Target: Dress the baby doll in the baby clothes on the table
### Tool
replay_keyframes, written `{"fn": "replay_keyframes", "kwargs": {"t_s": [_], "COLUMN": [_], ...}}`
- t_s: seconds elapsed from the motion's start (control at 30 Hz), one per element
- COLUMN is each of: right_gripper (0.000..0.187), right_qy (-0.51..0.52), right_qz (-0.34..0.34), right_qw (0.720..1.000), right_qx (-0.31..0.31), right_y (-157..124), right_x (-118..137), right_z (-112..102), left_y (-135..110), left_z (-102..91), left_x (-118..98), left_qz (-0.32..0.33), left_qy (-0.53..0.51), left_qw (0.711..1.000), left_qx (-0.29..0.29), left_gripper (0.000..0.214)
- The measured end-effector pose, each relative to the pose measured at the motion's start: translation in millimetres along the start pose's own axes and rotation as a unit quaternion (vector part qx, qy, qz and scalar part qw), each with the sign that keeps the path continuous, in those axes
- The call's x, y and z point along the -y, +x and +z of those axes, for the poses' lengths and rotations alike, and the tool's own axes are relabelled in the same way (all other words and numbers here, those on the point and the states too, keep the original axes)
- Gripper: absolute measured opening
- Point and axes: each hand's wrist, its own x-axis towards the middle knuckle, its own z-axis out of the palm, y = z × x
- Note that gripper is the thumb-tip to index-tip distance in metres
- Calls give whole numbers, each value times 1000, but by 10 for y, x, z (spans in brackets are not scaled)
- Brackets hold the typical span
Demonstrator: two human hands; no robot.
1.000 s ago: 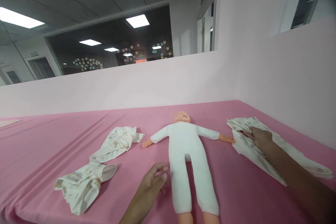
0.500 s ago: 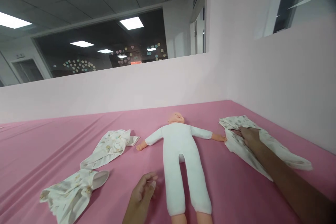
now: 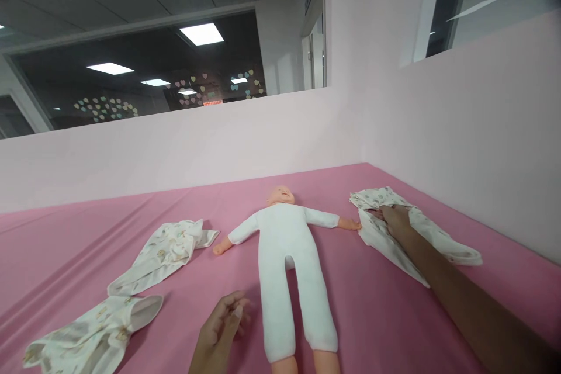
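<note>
The right hand point(image 3: 397, 219) reaches far out to a crumpled white baby garment with a small pale print point(image 3: 379, 236), which lies at the right end of the tabletop, near the side wall. The hand rests palm-down on the fabric with its fingers pointing left. Whether its grip has closed on any of the cloth cannot be told, as the palm hides it.

The left hand point(image 3: 221, 318) hovers low at the near edge, just beside the left leg of a soft baby doll in a plain white one-piece suit point(image 3: 287, 257). Its grip is loose, with the fingers half curled, and it holds nothing.

The doll lies on its back in the middle, head towards the far wall and arms spread. One of its bare hands touches the edge of the garment under the right hand.

To the doll's left lie two more white printed garments, one rumpled near its outstretched arm point(image 3: 169, 251) and one nearer the front left corner point(image 3: 92, 336).

A smooth pink cloth point(image 3: 87, 234) covers the tabletop, with a few long creases on its left side. Pale pink half-height walls point(image 3: 219, 146) enclose it at the back and right. Above them a dark interior window point(image 3: 144, 52) shows pastel heart stickers point(image 3: 105, 108) and lit ceiling panels point(image 3: 201, 34).
</note>
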Motion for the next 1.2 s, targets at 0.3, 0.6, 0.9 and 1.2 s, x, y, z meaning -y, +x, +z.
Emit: {"fn": "replay_keyframes", "kwargs": {"t_s": [0.3,0.6,0.9,1.2], "right_gripper": [23,43,33,28], "right_qy": [-184,-323,-359,-387], "right_qz": [-59,-149,-183,-217], "right_qw": [981,934,913,894], "right_qx": [-26,27,54,71], "right_y": [26,25,11,-137], "right_x": [0,-82,-117,-51], "right_z": [-21,19,18,29], "left_y": [-8,6,10,12], "left_z": [2,0,1,3], "left_x": [14,12,22,39], "left_qz": [2,0,5,4], "left_qy": [-4,-11,-12,-36], "left_qw": [1000,999,998,997], "left_qx": [-30,-39,-55,-64], "left_gripper": [52,54,56,57]}}
